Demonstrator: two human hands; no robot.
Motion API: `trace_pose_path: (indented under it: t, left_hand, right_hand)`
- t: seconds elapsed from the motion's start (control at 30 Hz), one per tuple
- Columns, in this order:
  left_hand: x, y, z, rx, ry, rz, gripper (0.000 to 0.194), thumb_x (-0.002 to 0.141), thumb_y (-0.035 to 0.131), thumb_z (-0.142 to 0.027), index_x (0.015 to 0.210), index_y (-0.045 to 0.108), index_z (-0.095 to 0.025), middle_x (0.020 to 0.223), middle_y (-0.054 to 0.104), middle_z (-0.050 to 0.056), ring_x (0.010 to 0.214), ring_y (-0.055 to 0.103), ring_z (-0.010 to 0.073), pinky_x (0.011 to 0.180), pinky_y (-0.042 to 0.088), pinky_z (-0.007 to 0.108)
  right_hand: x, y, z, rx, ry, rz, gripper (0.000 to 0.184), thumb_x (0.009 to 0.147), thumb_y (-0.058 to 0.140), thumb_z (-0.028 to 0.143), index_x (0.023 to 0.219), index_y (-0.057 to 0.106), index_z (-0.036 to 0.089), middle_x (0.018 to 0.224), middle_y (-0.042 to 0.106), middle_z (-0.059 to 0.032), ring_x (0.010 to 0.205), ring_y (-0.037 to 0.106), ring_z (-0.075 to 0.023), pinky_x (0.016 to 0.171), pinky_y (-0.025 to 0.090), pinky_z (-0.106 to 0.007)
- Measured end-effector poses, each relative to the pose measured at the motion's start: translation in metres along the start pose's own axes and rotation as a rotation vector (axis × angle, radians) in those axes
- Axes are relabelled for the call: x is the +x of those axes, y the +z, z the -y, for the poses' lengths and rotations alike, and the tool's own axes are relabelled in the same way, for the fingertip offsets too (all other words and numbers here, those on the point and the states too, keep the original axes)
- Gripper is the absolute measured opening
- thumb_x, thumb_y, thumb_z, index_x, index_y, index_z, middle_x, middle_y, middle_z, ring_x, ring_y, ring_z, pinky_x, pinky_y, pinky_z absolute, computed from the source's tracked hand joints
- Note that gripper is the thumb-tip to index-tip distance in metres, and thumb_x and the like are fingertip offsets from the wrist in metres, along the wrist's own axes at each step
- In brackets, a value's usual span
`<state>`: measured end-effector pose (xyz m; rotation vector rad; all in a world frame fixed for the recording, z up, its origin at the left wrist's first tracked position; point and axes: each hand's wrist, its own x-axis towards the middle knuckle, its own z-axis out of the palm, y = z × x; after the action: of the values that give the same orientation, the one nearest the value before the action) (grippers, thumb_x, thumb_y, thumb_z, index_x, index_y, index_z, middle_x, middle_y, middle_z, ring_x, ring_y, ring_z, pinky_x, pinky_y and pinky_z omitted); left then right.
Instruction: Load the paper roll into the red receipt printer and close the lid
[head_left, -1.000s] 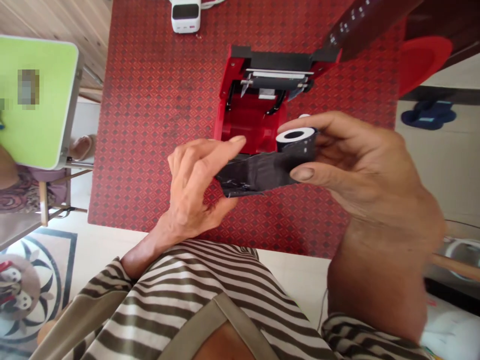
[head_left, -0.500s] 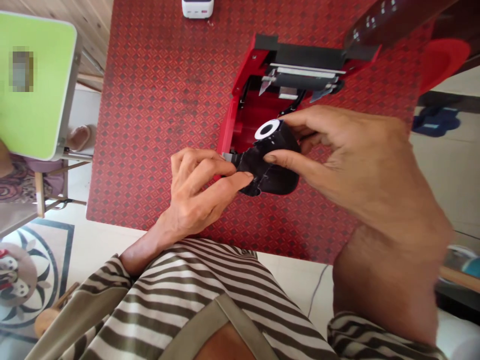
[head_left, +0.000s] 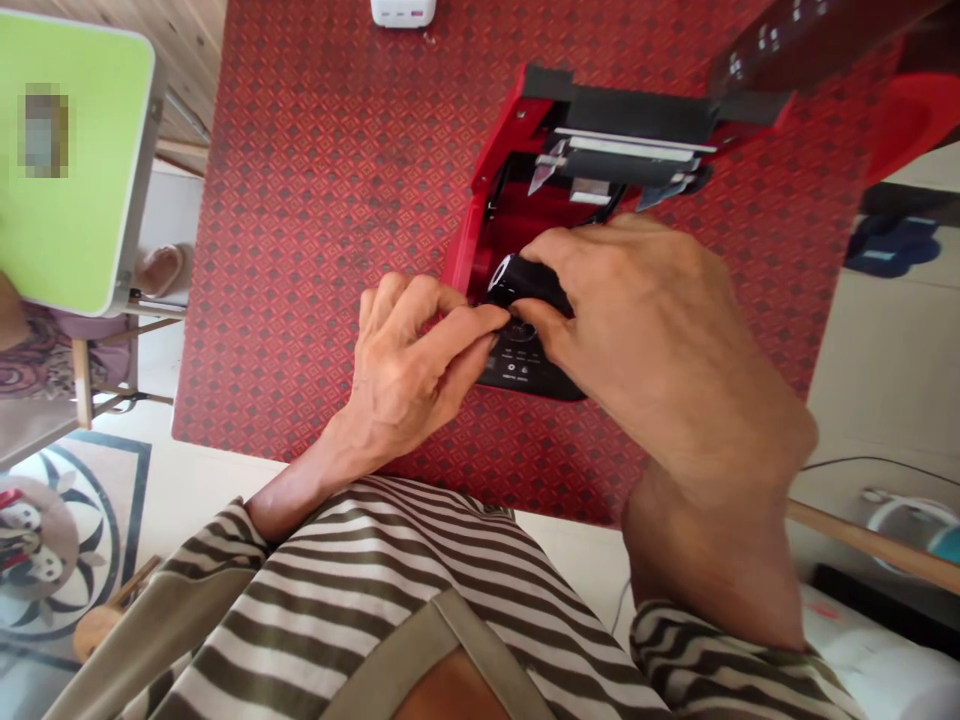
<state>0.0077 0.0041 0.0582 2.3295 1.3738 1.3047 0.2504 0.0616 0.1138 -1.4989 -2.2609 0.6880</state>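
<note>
A red and black machine that looks like a small printer (head_left: 466, 245) stands on the table with its lid (head_left: 637, 115) raised at the back. My right hand (head_left: 652, 340) grips a black roll (head_left: 547, 283) with a white core, between thumb and fingers, low over the open bay. From the left, my left hand (head_left: 424, 350) is closed, its thumb and fingertips pinching at the roll's near-left side; a loose film end there is mostly hidden. Just below the fingers shows the machine's black front panel (head_left: 525, 372) with small white symbols.
The table (head_left: 315, 200) has a red patterned cover. A white device (head_left: 403, 12) sits at its far edge, and a dark brown tube-like object (head_left: 795, 45) lies at the far right. A green-topped folding table (head_left: 82, 230) stands to the left, with part of a person beside it.
My right hand has moved left and tipped the black roll, bringing it down toward the bay and uncovering the front panel. My left hand has shifted slightly up and right.
</note>
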Motion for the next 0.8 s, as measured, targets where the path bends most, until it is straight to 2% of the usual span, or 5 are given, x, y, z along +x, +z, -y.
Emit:
trace_pose_path:
  t: [0.23,0.43,0.5,0.63,0.8]
  left_hand:
    - [0.002,-0.007,0.005,-0.127,-0.026,0.029,0.019,0.126,0.077,-0.025,0.136,0.09,-0.035,0.111,0.079,0.003,0.105,0.07,0.0278,0.097,0.052,0.047]
    - [0.002,0.001,0.014,-0.109,0.005,0.003,0.019,0.124,0.079,-0.031,0.136,0.093,-0.036,0.115,0.078,0.007,0.103,0.068,0.0299,0.096,0.059,0.052]
    - [0.005,0.002,0.014,-0.113,0.018,-0.024,0.014,0.122,0.082,-0.033,0.131,0.093,-0.035,0.114,0.077,0.008,0.101,0.069,0.0304,0.088,0.059,0.052]
    - [0.016,-0.003,0.009,-0.164,-0.111,0.114,0.013,0.12,0.085,-0.025,0.123,0.095,-0.032,0.111,0.078,0.008,0.103,0.075,0.0319,0.092,0.063,0.055]
    - [0.024,-0.009,0.008,-0.201,-0.196,0.173,0.012,0.117,0.088,-0.025,0.116,0.099,-0.03,0.11,0.077,0.008,0.106,0.075,0.0341,0.105,0.067,0.062]
  right_hand:
    - [0.0,0.006,0.022,0.018,0.052,-0.066,0.018,0.117,0.076,0.03,0.099,0.07,0.031,0.1,0.076,-0.0102,0.13,0.081,-0.04,0.119,0.073,-0.054]
    - [0.006,0.019,-0.001,-0.075,0.036,-0.073,0.016,0.116,0.083,0.041,0.105,0.075,0.032,0.1,0.072,-0.0091,0.112,0.085,-0.0379,0.106,0.078,-0.054]
    - [0.011,0.024,-0.011,-0.06,0.005,-0.078,0.016,0.114,0.085,0.041,0.105,0.076,0.033,0.097,0.07,-0.0077,0.114,0.086,-0.0378,0.108,0.078,-0.054]
    - [0.02,0.03,-0.016,-0.104,0.013,-0.053,0.015,0.104,0.087,0.026,0.103,0.074,0.031,0.094,0.067,-0.0055,0.11,0.085,-0.0352,0.109,0.077,-0.053]
    - [0.027,0.031,-0.013,-0.016,0.12,-0.013,0.026,0.098,0.091,0.022,0.093,0.067,0.031,0.089,0.067,-0.0062,0.12,0.084,-0.0425,0.12,0.072,-0.064]
